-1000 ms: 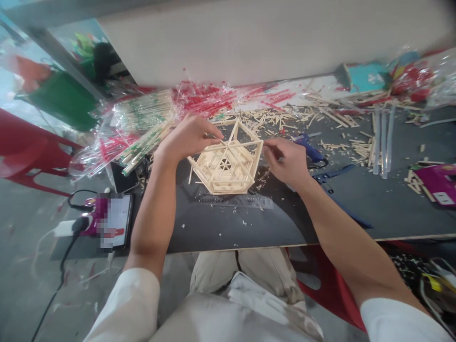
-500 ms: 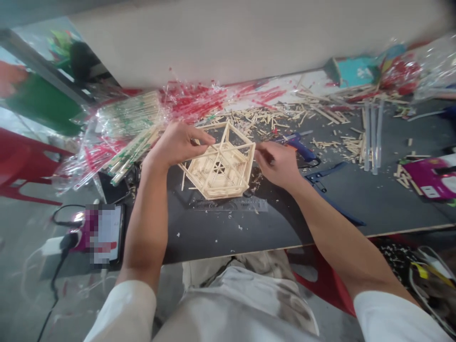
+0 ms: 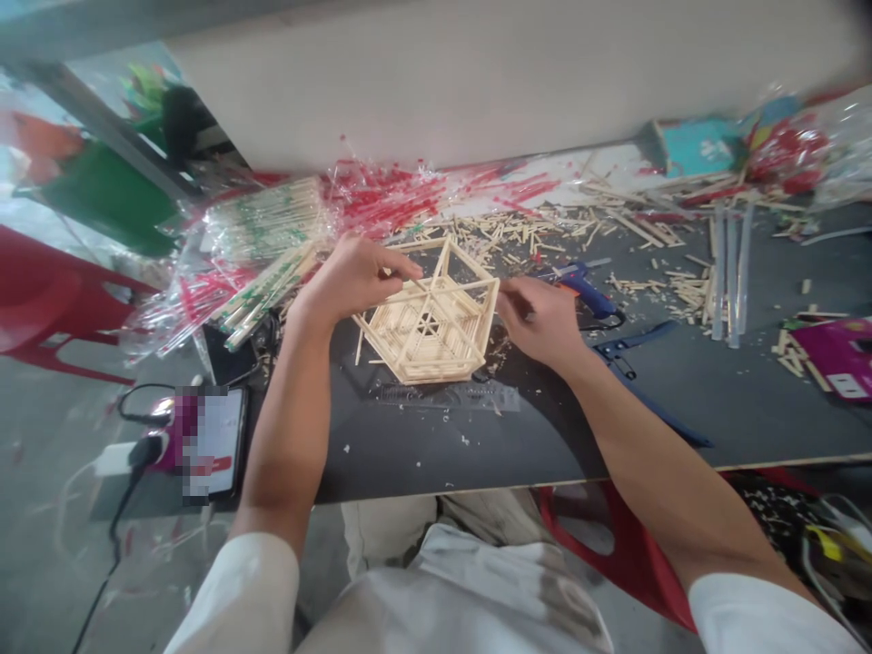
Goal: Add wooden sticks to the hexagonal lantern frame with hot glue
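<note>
A hexagonal basket of thin wooden sticks (image 3: pixel 431 329) stands on the dark tabletop (image 3: pixel 477 436) in front of me. My left hand (image 3: pixel 354 277) grips its left upper rim, fingers pinched on a stick there. My right hand (image 3: pixel 538 318) is closed against the basket's right side, fingers curled at the rim. What the right fingers pinch is too small to make out.
A blue glue gun (image 3: pixel 587 286) lies just right of my right hand, with clear glue sticks (image 3: pixel 728 272) farther right. Cut stick pieces (image 3: pixel 518 232) litter the far table. Packs of chopsticks in plastic (image 3: pixel 272 245) lie at left. A phone (image 3: pixel 211 440) sits at the near left.
The view has swayed slightly. Both hands stay on the basket, which has turned only a little.
</note>
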Action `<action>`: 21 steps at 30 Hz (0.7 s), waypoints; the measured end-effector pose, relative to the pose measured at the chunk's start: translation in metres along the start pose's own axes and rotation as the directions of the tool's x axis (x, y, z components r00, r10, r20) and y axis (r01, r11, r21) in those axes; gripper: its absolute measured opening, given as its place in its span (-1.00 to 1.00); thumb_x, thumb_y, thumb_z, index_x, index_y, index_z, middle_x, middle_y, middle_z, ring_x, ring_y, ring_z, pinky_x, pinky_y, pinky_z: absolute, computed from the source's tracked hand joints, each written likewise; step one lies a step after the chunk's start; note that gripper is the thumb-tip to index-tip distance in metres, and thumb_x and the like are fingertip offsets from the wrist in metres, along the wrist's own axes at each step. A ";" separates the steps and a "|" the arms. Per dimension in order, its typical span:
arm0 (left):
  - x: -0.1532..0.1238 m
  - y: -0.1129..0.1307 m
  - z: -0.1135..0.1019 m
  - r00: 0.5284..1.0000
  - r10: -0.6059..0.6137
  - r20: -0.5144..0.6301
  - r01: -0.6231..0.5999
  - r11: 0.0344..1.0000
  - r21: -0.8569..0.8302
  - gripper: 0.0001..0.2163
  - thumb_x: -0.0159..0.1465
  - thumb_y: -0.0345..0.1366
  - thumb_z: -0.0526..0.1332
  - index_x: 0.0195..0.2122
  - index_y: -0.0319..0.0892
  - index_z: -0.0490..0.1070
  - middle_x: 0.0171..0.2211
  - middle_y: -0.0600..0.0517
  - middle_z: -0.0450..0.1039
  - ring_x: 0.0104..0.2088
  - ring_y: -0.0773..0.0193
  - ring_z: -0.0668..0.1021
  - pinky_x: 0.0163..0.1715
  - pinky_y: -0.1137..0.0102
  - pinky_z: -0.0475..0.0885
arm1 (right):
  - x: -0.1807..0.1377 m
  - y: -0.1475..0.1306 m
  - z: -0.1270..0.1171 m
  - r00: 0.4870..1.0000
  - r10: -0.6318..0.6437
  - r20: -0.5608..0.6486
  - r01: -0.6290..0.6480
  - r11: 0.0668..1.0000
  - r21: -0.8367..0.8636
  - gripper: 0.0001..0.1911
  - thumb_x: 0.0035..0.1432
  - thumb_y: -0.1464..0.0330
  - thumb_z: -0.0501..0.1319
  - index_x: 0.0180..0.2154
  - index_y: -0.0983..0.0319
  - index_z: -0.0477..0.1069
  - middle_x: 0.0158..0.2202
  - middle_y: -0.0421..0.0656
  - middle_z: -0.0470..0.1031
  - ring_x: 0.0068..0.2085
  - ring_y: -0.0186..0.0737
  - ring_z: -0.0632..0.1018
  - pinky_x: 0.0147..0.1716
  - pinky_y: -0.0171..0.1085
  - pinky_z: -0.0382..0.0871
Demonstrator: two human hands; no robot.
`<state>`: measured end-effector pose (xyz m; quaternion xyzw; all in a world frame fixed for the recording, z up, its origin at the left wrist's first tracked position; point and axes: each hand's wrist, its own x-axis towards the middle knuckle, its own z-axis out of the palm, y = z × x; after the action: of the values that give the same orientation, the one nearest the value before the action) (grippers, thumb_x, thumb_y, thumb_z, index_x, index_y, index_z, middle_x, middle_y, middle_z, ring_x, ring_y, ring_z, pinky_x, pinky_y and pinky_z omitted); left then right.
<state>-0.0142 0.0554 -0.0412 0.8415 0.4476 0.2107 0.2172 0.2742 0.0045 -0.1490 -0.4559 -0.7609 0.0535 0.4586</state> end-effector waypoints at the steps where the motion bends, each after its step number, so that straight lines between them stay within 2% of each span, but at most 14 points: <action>1: 0.000 0.001 0.000 1.000 -0.003 0.001 0.003 1.000 0.015 -0.74 0.20 -0.39 0.25 -0.20 -0.13 0.75 -0.14 -0.04 0.74 -0.27 0.21 0.70 -0.28 0.39 0.55 | 0.000 0.000 0.000 1.000 0.004 0.004 -0.004 1.000 -0.004 -0.75 0.41 0.25 0.14 -0.27 0.17 0.53 -0.42 -0.14 0.59 -0.42 -0.24 0.55 -0.36 -0.24 0.41; 3: 0.000 0.003 -0.002 1.000 -0.011 0.002 0.011 0.999 0.035 -0.74 0.21 -0.41 0.24 -0.20 -0.14 0.74 -0.15 -0.03 0.74 -0.35 0.27 0.67 -0.28 0.39 0.54 | 0.000 0.001 -0.001 1.000 0.006 0.004 -0.006 1.000 -0.015 -0.75 0.40 0.25 0.14 -0.27 0.17 0.54 -0.42 -0.14 0.59 -0.43 -0.24 0.54 -0.37 -0.24 0.41; 6: -0.003 0.006 -0.010 0.999 -0.022 -0.036 0.023 1.000 0.010 -0.75 0.24 -0.43 0.24 -0.20 -0.15 0.73 -0.14 -0.01 0.74 -0.31 0.27 0.69 -0.21 0.39 0.58 | 0.001 0.002 -0.003 1.000 -0.001 0.004 0.001 0.999 -0.036 -0.76 0.39 0.26 0.15 -0.24 0.18 0.57 -0.41 -0.13 0.61 -0.46 -0.24 0.53 -0.39 -0.23 0.41; 9: -0.009 0.006 -0.022 0.986 -0.037 -0.162 0.033 0.999 -0.029 -0.78 0.26 -0.44 0.25 -0.20 -0.14 0.71 -0.15 0.01 0.74 -0.25 0.26 0.71 -0.13 0.35 0.61 | 0.002 0.004 -0.009 1.000 0.009 -0.023 -0.011 0.998 -0.064 -0.76 0.40 0.27 0.16 -0.19 0.16 0.60 -0.37 -0.11 0.65 -0.45 -0.22 0.55 -0.38 -0.23 0.43; 12: -0.016 0.002 -0.034 0.968 -0.033 -0.250 0.037 0.999 0.008 -0.82 0.26 -0.42 0.30 -0.24 -0.12 0.71 -0.22 0.04 0.74 -0.29 0.28 0.70 -0.10 0.33 0.61 | 0.005 0.007 -0.018 0.996 0.045 -0.083 -0.053 0.993 -0.103 -0.74 0.42 0.23 0.16 -0.20 0.15 0.61 -0.34 -0.09 0.67 -0.43 -0.19 0.58 -0.36 -0.20 0.46; 14: -0.018 0.000 -0.037 0.974 -0.006 -0.226 0.023 0.997 0.070 -0.86 0.28 -0.36 0.34 -0.21 -0.10 0.72 -0.23 0.05 0.74 -0.32 0.29 0.69 -0.15 0.34 0.60 | 0.006 0.009 -0.023 0.993 0.055 -0.105 -0.068 0.989 -0.130 -0.72 0.42 0.20 0.16 -0.20 0.15 0.62 -0.33 -0.08 0.67 -0.41 -0.18 0.59 -0.33 -0.19 0.47; 17: -0.016 0.000 -0.033 0.992 0.057 -0.115 -0.038 0.985 0.167 -0.87 0.29 -0.27 0.39 -0.17 -0.09 0.70 -0.15 0.02 0.72 -0.26 0.25 0.67 -0.20 0.34 0.56 | 0.006 0.012 -0.027 0.992 0.074 -0.105 -0.090 0.984 -0.156 -0.71 0.43 0.19 0.16 -0.17 0.16 0.62 -0.32 -0.08 0.66 -0.40 -0.18 0.58 -0.30 -0.18 0.48; 21: -0.005 0.007 -0.019 0.995 0.092 0.033 -0.098 0.963 0.250 -0.89 0.22 -0.29 0.49 -0.23 -0.11 0.66 -0.07 -0.03 0.69 -0.17 0.18 0.65 -0.18 0.30 0.51 | 0.005 0.013 -0.023 0.992 0.101 -0.081 -0.112 0.982 -0.151 -0.72 0.41 0.19 0.16 -0.14 0.16 0.61 -0.31 -0.08 0.65 -0.38 -0.17 0.59 -0.28 -0.17 0.49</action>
<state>-0.0225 0.0508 -0.0222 0.8848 0.4275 0.1538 0.1032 0.2989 0.0080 -0.1388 -0.5319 -0.7199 0.0020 0.4459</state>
